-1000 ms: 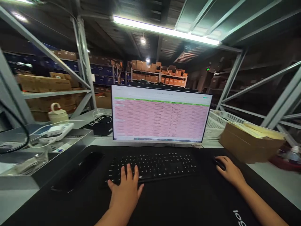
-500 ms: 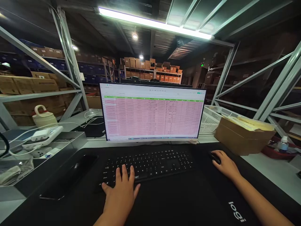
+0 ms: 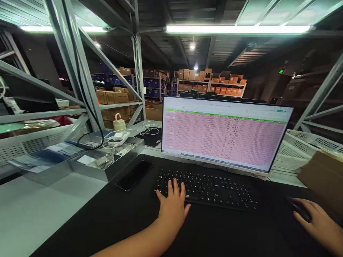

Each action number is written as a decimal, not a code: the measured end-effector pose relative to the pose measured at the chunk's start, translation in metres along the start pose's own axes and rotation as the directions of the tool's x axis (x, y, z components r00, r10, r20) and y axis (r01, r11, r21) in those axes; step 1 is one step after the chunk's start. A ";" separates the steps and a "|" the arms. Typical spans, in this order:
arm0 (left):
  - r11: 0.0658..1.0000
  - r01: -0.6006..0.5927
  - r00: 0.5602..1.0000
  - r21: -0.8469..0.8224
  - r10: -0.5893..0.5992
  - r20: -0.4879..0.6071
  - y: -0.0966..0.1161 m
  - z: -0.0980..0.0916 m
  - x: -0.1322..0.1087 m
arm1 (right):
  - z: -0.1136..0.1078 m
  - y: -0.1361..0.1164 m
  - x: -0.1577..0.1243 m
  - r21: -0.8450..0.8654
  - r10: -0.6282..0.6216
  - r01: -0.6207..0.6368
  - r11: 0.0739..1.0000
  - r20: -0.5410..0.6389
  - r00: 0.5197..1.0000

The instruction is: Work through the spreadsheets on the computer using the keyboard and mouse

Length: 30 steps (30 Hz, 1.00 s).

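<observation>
My left hand [image 3: 173,203] rests with spread fingers on the left end of a black keyboard [image 3: 214,189]. Its fingertips touch the lower-left keys and nothing is held. At the right, my right hand [image 3: 318,217] curls over a black computer mouse [image 3: 301,208], partly covering it. Both lie on a large black desk mat [image 3: 227,228]. Behind the keyboard stands a monitor [image 3: 222,135] with a pink spreadsheet under a green header row; its text is too small to read. A dark phone [image 3: 134,175] lies flat left of the keyboard.
Left of the mat are a grey tray [image 3: 107,167] with cables and small items, and a cream bottle [image 3: 119,123]. White perforated baskets [image 3: 292,150] and a cardboard box [image 3: 321,175] stand at the right. Metal rack posts [image 3: 138,71] frame the desk; boxed shelves are behind.
The view has swung left, so the monitor, keyboard and hands sit further right in the picture. More of the left side shows. Both hands keep their places on keyboard and mouse.
</observation>
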<state>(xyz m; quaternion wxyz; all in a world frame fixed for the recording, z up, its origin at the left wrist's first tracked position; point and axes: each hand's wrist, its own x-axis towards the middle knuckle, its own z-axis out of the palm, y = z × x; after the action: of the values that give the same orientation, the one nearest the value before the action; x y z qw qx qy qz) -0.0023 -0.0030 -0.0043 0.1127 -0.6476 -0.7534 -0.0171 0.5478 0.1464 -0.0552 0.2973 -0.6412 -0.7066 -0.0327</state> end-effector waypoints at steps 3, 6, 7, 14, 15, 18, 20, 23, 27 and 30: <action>1.000 -0.007 1.000 -0.009 0.007 -0.010 0.001 0.001 0.000 | 0.001 -0.001 0.000 0.004 0.012 -0.012 1.000 -0.018 1.000; 1.000 -0.019 1.000 -0.010 0.019 -0.018 0.001 -0.004 -0.001 | -0.002 -0.012 0.000 -0.007 0.008 -0.009 1.000 -0.075 0.997; 1.000 -0.018 1.000 -0.003 0.018 -0.012 0.001 -0.007 -0.001 | -0.004 -0.016 0.000 -0.023 0.012 -0.014 1.000 -0.084 0.996; 0.999 -0.016 1.000 0.031 0.017 -0.026 0.002 -0.015 -0.003 | -0.018 -0.039 -0.007 -0.193 0.080 -0.095 0.977 -0.082 0.993; 0.999 -0.018 0.999 0.035 0.019 -0.035 0.002 -0.014 -0.003 | -0.021 -0.044 -0.008 -0.209 0.097 -0.111 0.972 -0.079 0.992; 0.998 -0.022 0.998 0.051 0.025 -0.052 0.001 -0.012 -0.003 | -0.028 -0.056 -0.011 -0.232 0.145 -0.154 0.960 -0.052 0.988; 0.998 -0.026 0.998 0.062 0.029 -0.056 0.001 -0.011 -0.002 | -0.031 -0.062 -0.012 -0.234 0.165 -0.171 0.957 -0.046 0.985; 0.997 -0.034 0.998 0.068 0.038 -0.056 0.001 -0.012 -0.002 | -0.032 -0.064 -0.010 -0.233 0.182 -0.190 0.954 -0.053 0.982; 0.998 -0.040 0.998 0.048 0.042 -0.049 0.001 -0.013 -0.001 | -0.030 -0.063 -0.009 -0.219 0.180 -0.190 0.957 -0.067 0.981; 0.998 -0.043 0.998 0.052 0.045 -0.043 0.001 -0.013 -0.001 | -0.029 -0.062 -0.008 -0.203 0.172 -0.185 0.962 -0.080 0.982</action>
<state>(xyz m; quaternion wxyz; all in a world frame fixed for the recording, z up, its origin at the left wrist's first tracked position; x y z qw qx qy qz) 0.0002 -0.0061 0.0076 0.1461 -0.6603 -0.7366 -0.0096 0.5010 0.1163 -0.0142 0.2516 -0.7288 -0.6290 -0.0998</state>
